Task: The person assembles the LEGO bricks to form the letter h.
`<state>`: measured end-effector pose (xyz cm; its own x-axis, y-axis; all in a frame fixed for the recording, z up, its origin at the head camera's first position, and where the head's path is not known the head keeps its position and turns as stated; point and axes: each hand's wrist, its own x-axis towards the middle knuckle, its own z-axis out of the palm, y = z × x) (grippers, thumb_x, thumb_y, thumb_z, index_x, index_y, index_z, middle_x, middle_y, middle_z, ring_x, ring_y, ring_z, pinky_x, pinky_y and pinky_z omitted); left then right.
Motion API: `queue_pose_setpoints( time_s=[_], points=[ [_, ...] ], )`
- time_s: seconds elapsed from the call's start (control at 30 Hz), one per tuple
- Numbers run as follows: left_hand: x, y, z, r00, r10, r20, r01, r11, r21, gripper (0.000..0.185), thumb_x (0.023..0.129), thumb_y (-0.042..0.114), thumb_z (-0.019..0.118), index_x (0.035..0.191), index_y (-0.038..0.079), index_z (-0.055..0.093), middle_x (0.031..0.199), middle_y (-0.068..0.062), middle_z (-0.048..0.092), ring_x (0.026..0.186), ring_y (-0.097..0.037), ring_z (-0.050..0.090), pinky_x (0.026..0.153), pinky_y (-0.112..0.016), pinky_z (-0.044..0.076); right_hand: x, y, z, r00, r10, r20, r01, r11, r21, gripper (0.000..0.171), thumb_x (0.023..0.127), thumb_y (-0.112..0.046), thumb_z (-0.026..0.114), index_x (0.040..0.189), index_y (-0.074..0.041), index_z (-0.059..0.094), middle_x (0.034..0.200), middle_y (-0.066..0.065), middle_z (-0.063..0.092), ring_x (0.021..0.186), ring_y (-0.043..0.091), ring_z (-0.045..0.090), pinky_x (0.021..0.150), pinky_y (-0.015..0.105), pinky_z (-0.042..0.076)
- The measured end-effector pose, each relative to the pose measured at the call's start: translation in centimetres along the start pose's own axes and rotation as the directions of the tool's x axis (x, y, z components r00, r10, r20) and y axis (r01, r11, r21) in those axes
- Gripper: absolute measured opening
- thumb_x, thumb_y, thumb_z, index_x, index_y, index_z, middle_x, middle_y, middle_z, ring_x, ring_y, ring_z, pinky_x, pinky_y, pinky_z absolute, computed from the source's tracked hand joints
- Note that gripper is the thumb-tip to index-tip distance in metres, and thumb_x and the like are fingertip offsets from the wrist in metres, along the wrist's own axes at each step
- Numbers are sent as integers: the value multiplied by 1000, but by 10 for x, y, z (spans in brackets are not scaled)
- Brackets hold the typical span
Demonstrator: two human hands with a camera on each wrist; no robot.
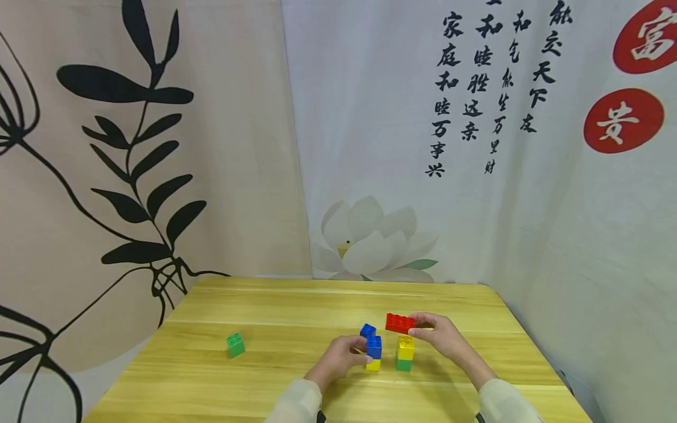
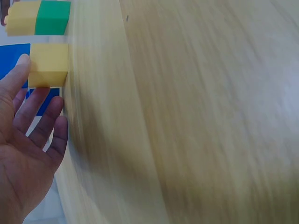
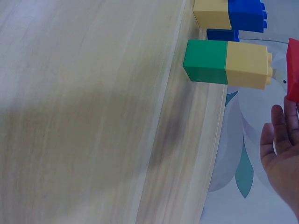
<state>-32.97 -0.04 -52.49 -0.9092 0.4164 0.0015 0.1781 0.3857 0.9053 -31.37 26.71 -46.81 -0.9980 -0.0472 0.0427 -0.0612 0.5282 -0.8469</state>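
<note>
My right hand (image 1: 440, 336) pinches a red brick (image 1: 399, 323) by its right end, raised above a stack of a yellow brick (image 1: 405, 348) on a green brick (image 1: 404, 365). The studs of that yellow brick are uncovered. To the left stands a second stack, a blue brick (image 1: 374, 348) on another yellow brick (image 2: 49, 63). My left hand (image 1: 341, 355) holds this stack from its left side, thumb on the front of the blue brick and fingers behind. Just behind it sits another blue brick (image 1: 368, 330), partly hidden by the hand and stack.
A lone green brick (image 1: 235, 345) lies on the left part of the wooden table (image 1: 285, 311). A printed cloth (image 1: 254, 147) with plants and writing hangs behind the table's far edge.
</note>
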Motion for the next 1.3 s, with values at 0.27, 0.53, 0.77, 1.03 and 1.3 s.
queue_pose_setpoints(
  time_s=[0.27, 0.53, 0.77, 1.03, 1.3],
  points=[
    [5, 5, 6, 1000, -8, 7, 8, 1000, 8, 38, 86, 19, 76, 121, 7, 66, 108, -3, 70, 96, -18, 63, 87, -43, 56, -4, 0, -1, 1000, 2, 18, -2, 1000, -6, 44, 89, -28, 73, 127, -9, 64, 115, 5, 69, 107, 21, 59, 90, 38, 55],
    [8, 8, 12, 1000, -4, 3, 4, 1000, 20, 35, 86, 19, 76, 119, 8, 67, 108, -4, 70, 95, -19, 63, 86, -42, 56, -5, 2, 0, 1000, 10, 24, -10, 1000, 0, 40, 89, -27, 72, 125, -10, 65, 113, 3, 68, 107, 20, 60, 89, 38, 54],
    [13, 11, 16, 1000, -29, 11, 29, 999, 36, 31, 87, 22, 75, 116, 12, 68, 105, 1, 69, 94, -15, 62, 85, -39, 56, -5, 6, -1, 1000, 8, 30, -8, 1000, -3, 43, 89, -30, 73, 125, -9, 65, 113, 4, 68, 108, 22, 59, 89, 36, 54],
    [13, 14, 20, 1000, -22, 13, 22, 999, 37, 31, 86, 21, 76, 115, 12, 68, 106, -1, 70, 93, -17, 63, 84, -40, 56, -5, 6, -1, 999, 2, 40, -2, 1000, 8, 43, 89, -30, 73, 125, -9, 64, 115, 5, 68, 109, 22, 59, 91, 39, 54],
    [12, 14, 21, 1000, -8, 7, 8, 999, 35, 33, 85, 19, 77, 115, 10, 68, 108, -4, 70, 94, -17, 64, 83, -40, 57, -6, 5, 1, 998, -14, 55, 14, 1000, 6, 45, 89, -30, 72, 127, -7, 63, 119, 6, 68, 112, 23, 59, 91, 40, 54]
  ],
)
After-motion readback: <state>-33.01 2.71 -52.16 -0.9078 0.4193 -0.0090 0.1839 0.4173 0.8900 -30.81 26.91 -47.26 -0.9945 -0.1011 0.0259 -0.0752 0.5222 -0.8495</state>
